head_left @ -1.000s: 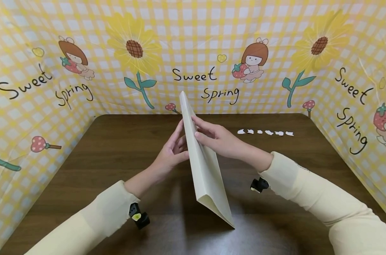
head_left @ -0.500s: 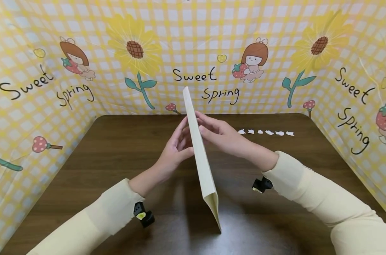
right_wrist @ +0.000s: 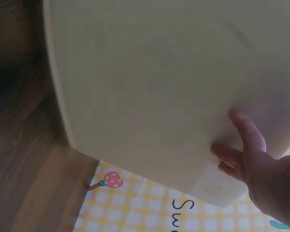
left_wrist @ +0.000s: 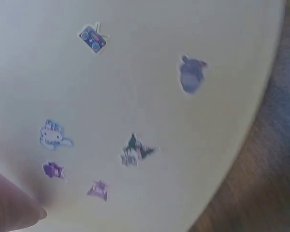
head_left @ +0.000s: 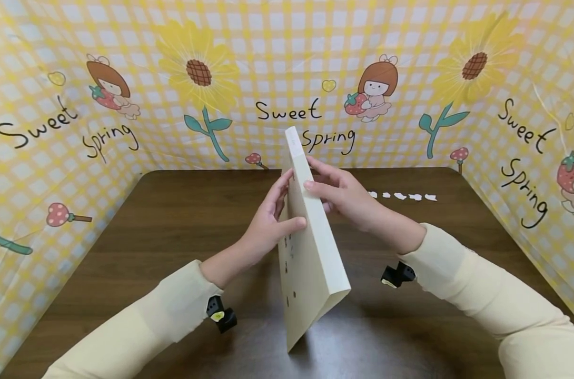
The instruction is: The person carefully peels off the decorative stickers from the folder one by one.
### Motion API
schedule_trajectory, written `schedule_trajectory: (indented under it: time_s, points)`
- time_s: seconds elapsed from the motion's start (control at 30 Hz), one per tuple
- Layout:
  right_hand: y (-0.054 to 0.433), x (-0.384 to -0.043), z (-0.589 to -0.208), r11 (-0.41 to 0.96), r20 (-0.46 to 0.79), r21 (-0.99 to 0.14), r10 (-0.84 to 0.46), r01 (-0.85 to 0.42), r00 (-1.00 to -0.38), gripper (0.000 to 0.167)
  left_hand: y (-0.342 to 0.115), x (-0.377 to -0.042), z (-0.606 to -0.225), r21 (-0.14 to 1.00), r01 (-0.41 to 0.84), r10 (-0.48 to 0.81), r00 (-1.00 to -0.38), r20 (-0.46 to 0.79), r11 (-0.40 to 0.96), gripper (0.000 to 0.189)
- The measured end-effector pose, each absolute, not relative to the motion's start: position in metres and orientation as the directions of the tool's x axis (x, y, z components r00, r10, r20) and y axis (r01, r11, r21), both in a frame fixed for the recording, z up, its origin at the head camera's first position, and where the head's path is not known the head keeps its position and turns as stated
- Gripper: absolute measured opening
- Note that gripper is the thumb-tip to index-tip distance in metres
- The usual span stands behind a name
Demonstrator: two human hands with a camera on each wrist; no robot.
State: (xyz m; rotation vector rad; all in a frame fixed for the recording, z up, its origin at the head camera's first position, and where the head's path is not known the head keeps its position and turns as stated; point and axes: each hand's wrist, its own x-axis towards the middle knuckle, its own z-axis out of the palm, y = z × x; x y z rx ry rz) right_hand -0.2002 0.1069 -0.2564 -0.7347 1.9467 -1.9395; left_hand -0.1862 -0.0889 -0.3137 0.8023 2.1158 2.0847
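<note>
A cream folder (head_left: 315, 231) with a flat spine stands on edge between my two hands, spine up and the near end toward me. My left hand (head_left: 270, 218) holds its left cover, thumb close by the spine. With the thumb on the spine and fingers along the right cover, my right hand (head_left: 348, 195) grips the other side. Small stickers dot the left cover; the left wrist view shows a radio sticker (left_wrist: 93, 38), a blue-grey figure sticker (left_wrist: 191, 75) and several others. In the right wrist view the right cover (right_wrist: 150, 96) is plain with faint marks.
Several small white scraps (head_left: 401, 197) lie in a row at the back right of the dark wooden table (head_left: 182, 210), partly behind the right hand. A yellow checked cloth (head_left: 287, 63) with printed flowers hangs round the back and sides.
The folder has turned between the hands: earlier its right cover faced the head camera, now the stickered left cover shows. Its spine and both hands have shifted right.
</note>
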Motion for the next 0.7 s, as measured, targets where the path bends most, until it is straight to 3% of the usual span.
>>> schedule_trajectory:
  time_s: [0.7]
  points:
    - [0.130, -0.200, -0.267, 0.094, 0.038, -0.992, -0.421, -0.085, -0.906, 0.081, -0.083, -0.197, -0.331, 0.899, 0.387, 0.449, -0.854, 0.264, 0.206, 0.091]
